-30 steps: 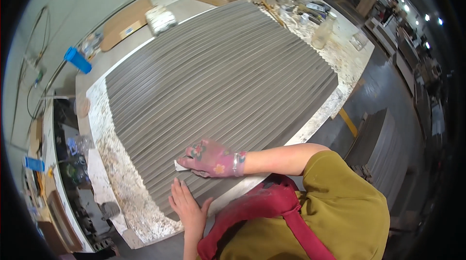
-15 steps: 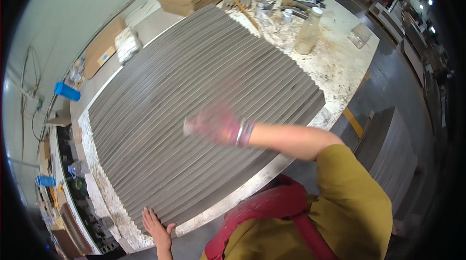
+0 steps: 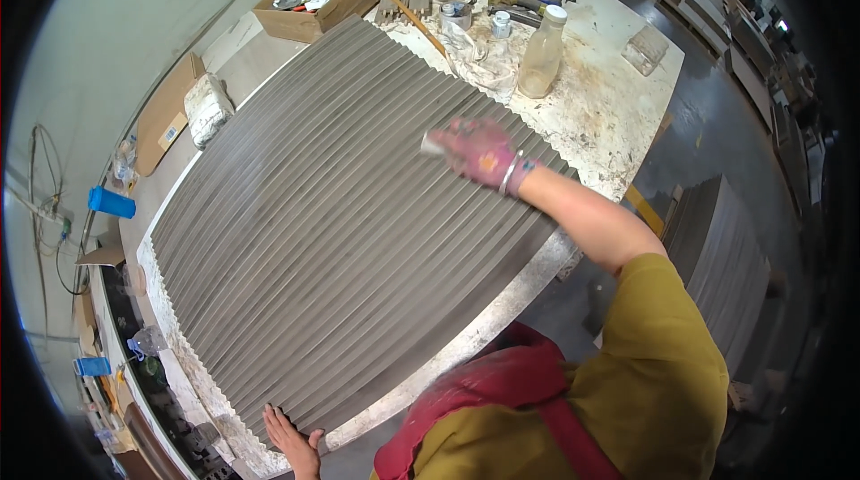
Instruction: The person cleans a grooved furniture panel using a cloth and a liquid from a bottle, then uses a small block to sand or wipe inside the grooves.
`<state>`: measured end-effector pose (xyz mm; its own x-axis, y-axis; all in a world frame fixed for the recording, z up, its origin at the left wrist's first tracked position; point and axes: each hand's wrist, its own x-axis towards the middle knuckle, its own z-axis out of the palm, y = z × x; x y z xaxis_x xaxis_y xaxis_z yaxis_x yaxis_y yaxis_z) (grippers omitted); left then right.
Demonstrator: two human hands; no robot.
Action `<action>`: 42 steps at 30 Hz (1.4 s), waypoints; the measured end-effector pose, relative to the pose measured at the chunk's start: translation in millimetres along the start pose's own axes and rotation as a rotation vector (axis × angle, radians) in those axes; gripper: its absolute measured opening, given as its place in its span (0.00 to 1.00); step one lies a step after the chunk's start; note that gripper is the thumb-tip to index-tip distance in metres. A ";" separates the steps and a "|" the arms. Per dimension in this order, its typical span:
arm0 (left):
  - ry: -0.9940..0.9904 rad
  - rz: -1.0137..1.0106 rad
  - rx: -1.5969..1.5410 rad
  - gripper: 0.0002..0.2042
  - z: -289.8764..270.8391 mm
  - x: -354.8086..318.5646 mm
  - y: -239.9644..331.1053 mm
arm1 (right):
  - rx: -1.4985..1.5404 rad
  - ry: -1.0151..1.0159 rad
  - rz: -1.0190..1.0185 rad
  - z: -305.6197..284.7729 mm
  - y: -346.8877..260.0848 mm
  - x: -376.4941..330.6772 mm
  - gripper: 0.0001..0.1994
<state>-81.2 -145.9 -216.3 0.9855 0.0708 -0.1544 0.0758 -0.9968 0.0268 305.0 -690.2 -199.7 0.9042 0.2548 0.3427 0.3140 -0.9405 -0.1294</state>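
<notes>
Right hand (image 3: 479, 153) pinches a pale pad (image 3: 434, 144) on the ribbed panel (image 3: 340, 238); left hand (image 3: 291, 440) spread flat.

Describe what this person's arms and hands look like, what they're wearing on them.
The right hand wears a pink, paint-blotched glove, with a thin silvery bangle at the wrist. The forearm beyond it is bare up to a short mustard-yellow sleeve. The left hand is bare, with no glove or jewellery visible; its arm is hidden.

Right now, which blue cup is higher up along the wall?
The bigger blue cup, lying beside the ribbed grey panel; the other blue cup sits lower, near the bench's corner.
</notes>
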 end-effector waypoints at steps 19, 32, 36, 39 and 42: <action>0.138 -0.091 0.044 0.49 9.4 0.5 10.4 | -0.100 0.000 0.275 -20.3 60.6 -39.8 0.16; 0.282 -0.135 0.013 0.48 30.2 -11.3 4.6 | -0.172 0.079 0.241 -28.0 107.6 -50.1 0.16; 0.274 -0.275 -0.021 0.47 26.1 -19.9 17.7 | 0.037 0.044 -0.273 -22.0 -88.4 -44.8 0.15; 0.351 -0.292 -0.101 0.47 19.8 -2.6 31.6 | 0.312 -0.117 -0.625 14.3 -233.0 -93.1 0.10; 0.415 -0.282 -0.122 0.47 27.3 -6.7 29.1 | 0.338 -0.396 -0.556 10.5 -267.4 -83.8 0.11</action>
<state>-89.8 -176.5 -241.5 0.8996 0.3698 0.2322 0.3399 -0.9269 0.1591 148.3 -457.6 -203.6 0.6030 0.7927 0.0896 0.7677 -0.5462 -0.3352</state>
